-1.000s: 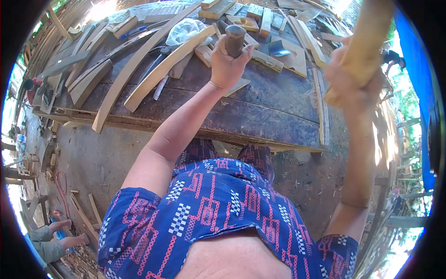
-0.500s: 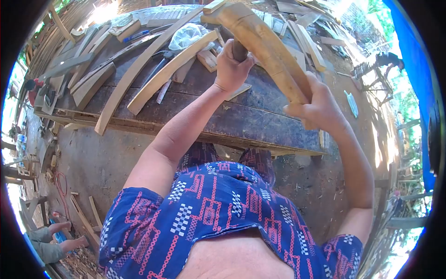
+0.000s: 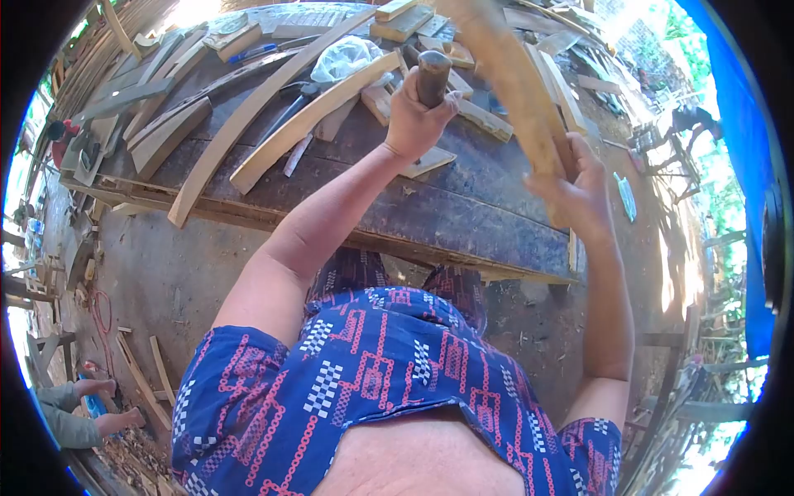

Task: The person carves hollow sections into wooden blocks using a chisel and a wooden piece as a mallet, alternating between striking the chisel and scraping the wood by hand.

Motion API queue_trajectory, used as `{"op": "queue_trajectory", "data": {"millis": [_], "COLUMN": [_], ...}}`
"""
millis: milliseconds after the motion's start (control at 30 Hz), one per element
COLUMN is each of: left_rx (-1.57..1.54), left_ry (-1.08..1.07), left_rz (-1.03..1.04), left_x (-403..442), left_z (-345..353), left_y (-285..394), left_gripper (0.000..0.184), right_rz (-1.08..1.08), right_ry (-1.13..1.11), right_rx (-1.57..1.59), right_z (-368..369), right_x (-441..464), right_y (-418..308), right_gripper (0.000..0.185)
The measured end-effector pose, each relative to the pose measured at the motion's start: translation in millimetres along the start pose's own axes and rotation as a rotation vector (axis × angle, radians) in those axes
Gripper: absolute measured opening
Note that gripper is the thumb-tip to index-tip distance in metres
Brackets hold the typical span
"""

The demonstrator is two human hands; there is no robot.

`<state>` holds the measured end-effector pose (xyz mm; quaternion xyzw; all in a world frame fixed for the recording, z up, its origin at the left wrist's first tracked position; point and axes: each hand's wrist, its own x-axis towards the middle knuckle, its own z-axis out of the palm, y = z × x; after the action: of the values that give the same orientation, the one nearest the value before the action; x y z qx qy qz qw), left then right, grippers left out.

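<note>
Upright in my left hand (image 3: 416,120) is a dark cylindrical tool handle (image 3: 433,78), its rounded top showing above my fingers; its lower end is hidden. My right hand (image 3: 579,186) is wrapped round the lower end of a thick, curved wooden piece (image 3: 521,103), slightly blurred, which rises to the right of the handle. The two do not appear to touch. Beneath both hands is the dark wooden table (image 3: 463,223). A small wood piece (image 3: 430,162) lies just below my left hand.
Long curved boards (image 3: 240,124) lie across the table's left half, beside a clear plastic bag (image 3: 346,59) and a hammer (image 3: 298,99). More wood pieces (image 3: 562,87) lie at the back. Another person's legs (image 3: 91,413) are at lower left; a blue tarp (image 3: 736,149) hangs at right.
The curved wooden piece swung from raised at the right to over the handle, then lifted back off it to the right. My left hand stays round the handle, nearly in place.
</note>
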<state>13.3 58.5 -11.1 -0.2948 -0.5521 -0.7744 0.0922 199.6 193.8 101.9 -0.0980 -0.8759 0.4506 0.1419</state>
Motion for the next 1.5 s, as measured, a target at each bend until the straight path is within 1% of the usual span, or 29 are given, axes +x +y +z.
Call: {"op": "queue_trajectory", "data": {"millis": [33, 67, 133, 167, 233, 267, 333, 367, 433, 500, 600, 667, 700, 767, 833, 867, 900, 933, 967, 1033, 1067, 1100, 1133, 1167, 1200, 1267, 1300, 1400, 1500], "left_rx": [0.026, 0.050, 0.061, 0.074, 0.064, 0.049, 0.050, 0.047, 0.052, 0.058, 0.064, 0.000, -0.002, 0.188, 0.309, 0.348, 0.388, 0.454, 0.456, 0.416, 0.353, 0.285, 0.211, 0.200, 0.151, -0.153, -0.162, -0.227, -0.265], "left_ry": [-0.023, -0.047, -0.049, -0.044, -0.036, -0.032, -0.027, -0.022, -0.041, -0.058, -0.126, -0.226, -0.227, -0.457, -0.647, -0.722, -0.797, -0.890, -0.889, -0.868, -0.785, -0.705, -0.559, -0.402, -0.245, -0.054, -0.011, 0.034, 0.056], "left_rz": [-0.010, -0.017, 0.003, 0.021, 0.028, 0.032, 0.026, 0.026, 0.033, 0.046, 0.043, 0.090, 0.090, 0.141, 0.259, 0.357, 0.452, 0.504, 0.505, 0.464, 0.451, 0.434, 0.426, 0.330, 0.069, 0.048, 0.113, 0.101, 0.036], "left_x": [2.0, 3.3, 2.8, 3.1, 3.0, 2.2, 3.0, 2.6, 4.7, 6.9, 2.9, -1.6, -5.6, -16.6, -36.0, -46.8, -57.5, -65.9, -65.4, -65.9, -60.9, -48.5, -36.8, -21.9, -12.3, 16.4, 24.5, 27.4, 19.4], "left_z": [-1.8, -1.5, -0.1, -0.7, -1.7, -2.2, -2.6, -2.4, -2.9, -1.0, 7.8, 18.2, 22.3, 30.2, 41.7, 45.9, 48.5, 49.0, 46.8, 38.7, 34.9, 29.9, 23.4, 16.9, 10.7, -6.6, -13.5, -21.2, -19.3], "left_y": [0.3, 1.7, 3.4, 4.4, 2.8, 1.2, 1.7, 1.3, -3.8, 3.9, 17.4, 19.9, 20.2, 19.0, 10.5, 6.3, 1.2, -5.0, -5.1, -6.0, -0.9, 0.9, 2.9, 9.6, 37.4, 27.8, 31.4, 33.7, 21.5], "left_gripper": [0.025, 0.026, 0.026, 0.027, 0.028, 0.029, 0.029, 0.029, 0.029, 0.029, 0.028, 0.027, 0.027, 0.023, 0.029, 0.031, 0.033, 0.034, 0.034, 0.032, 0.031, 0.030, 0.028, 0.022, 0.011, 0.009, 0.012, 0.012, 0.012], "right_rz": [0.035, 0.038, 0.023, 0.019, 0.342, 0.344, 0.332, 0.340, 0.344, 0.351, 0.369, 0.382, 0.385, 0.386, 0.370, 0.361, 0.113, -0.130, -0.133, -0.401, -0.219, -0.217, 0.078, 0.375, 0.364, 0.383, 0.397, 0.370, 0.367], "right_ry": [0.042, 0.046, 0.174, 0.171, -0.078, -0.083, -0.150, -0.154, -0.218, -0.227, -0.252, -0.270, -0.279, -0.288, -0.391, -0.390, -0.355, -0.316, -0.317, -0.137, -0.297, -0.298, -0.294, -0.283, -0.260, -0.254, -0.253, -0.230, -0.252], "right_rx": [0.192, 0.195, 0.238, 0.238, -0.093, -0.089, -0.288, -0.285, -0.417, -0.450, -0.506, -0.527, -0.527, -0.525, -0.536, -0.539, -0.355, -0.168, -0.168, -0.217, -0.304, -0.300, -0.413, -0.518, -0.475, -0.449, -0.426, -0.449, -0.467], "right_z": [3.0, 13.9, 43.2, 47.2, 55.2, 62.6, 74.4, 77.1, 83.4, 85.1, 83.8, 82.3, 81.8, 81.4, 80.9, 87.9, 100.6, 107.8, 107.9, 108.6, 140.4, 92.6, 90.3, 86.3, 87.2, 88.0, 89.0, 90.2, 87.7], "right_x": [2.7, 2.1, 4.1, 3.2, -1.6, -1.3, -3.0, -4.9, -4.4, -5.6, -3.7, -2.2, -1.6, -1.1, 2.3, 1.8, -1.4, -3.3, -3.8, -7.5, 10.5, -5.0, -4.3, -3.4, -3.2, -5.8, -6.5, -7.1, -6.0], "right_y": [8.3, 22.0, 55.0, 65.3, 85.5, 100.2, 125.4, 128.5, 130.5, 121.0, 113.1, 109.6, 107.6, 108.3, 118.4, 151.7, 204.0, 231.6, 225.5, 214.3, 303.2, 247.9, 186.6, 110.2, 114.5, 110.7, 109.2, 111.3, 110.3], "right_gripper": [0.042, 0.042, 0.043, 0.043, 0.053, 0.053, 0.063, 0.063, 0.066, 0.066, 0.067, 0.067, 0.069, 0.070, 0.070, 0.070, 0.066, 0.064, 0.064, 0.049, 0.057, 0.057, 0.060, 0.064, 0.069, 0.069, 0.068, 0.068, 0.068]}}
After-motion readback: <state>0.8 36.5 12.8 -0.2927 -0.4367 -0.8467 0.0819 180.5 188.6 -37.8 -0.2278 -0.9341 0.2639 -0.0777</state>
